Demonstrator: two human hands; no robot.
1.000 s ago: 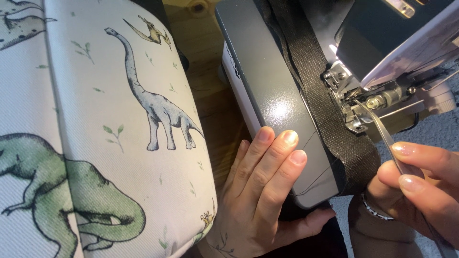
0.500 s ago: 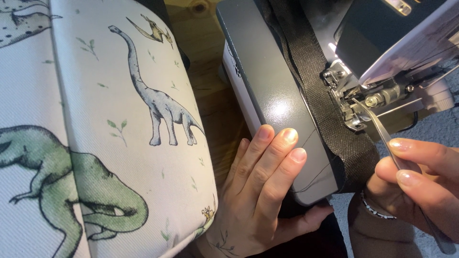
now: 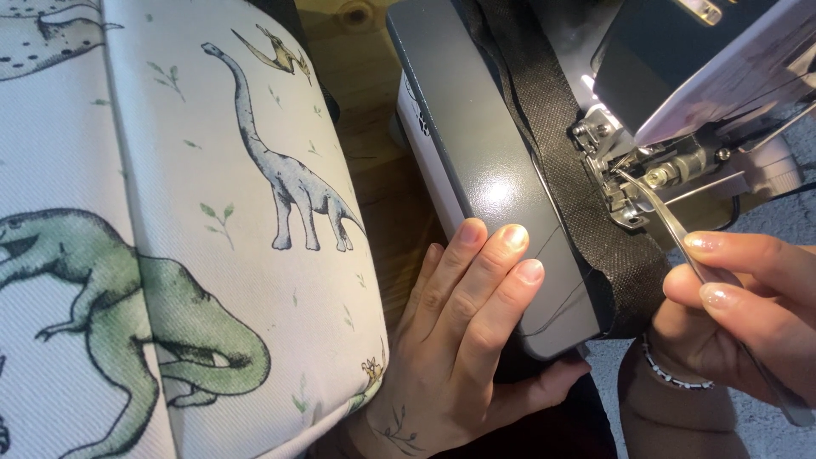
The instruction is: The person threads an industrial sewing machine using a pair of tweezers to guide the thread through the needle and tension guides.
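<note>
My left hand (image 3: pixel 463 331) rests flat on the front edge of a grey sewing machine (image 3: pixel 476 153), fingers together, holding nothing. My right hand (image 3: pixel 748 314) pinches slim metal tweezers (image 3: pixel 671 225), whose tips reach into the needle and presser foot area (image 3: pixel 620 183). A strip of black fabric (image 3: pixel 565 183) lies across the machine bed under the foot and hangs over its near edge. A thin thread runs over the grey surface near my left fingertips.
A white cloth printed with green and grey dinosaurs (image 3: pixel 170 238) fills the left half of the view. A wooden table surface (image 3: pixel 374 127) shows between it and the machine. A bead bracelet (image 3: pixel 667 374) sits on my right wrist.
The tweezers' tips have moved slightly further into the presser foot area. My left hand stays in place on the machine.
</note>
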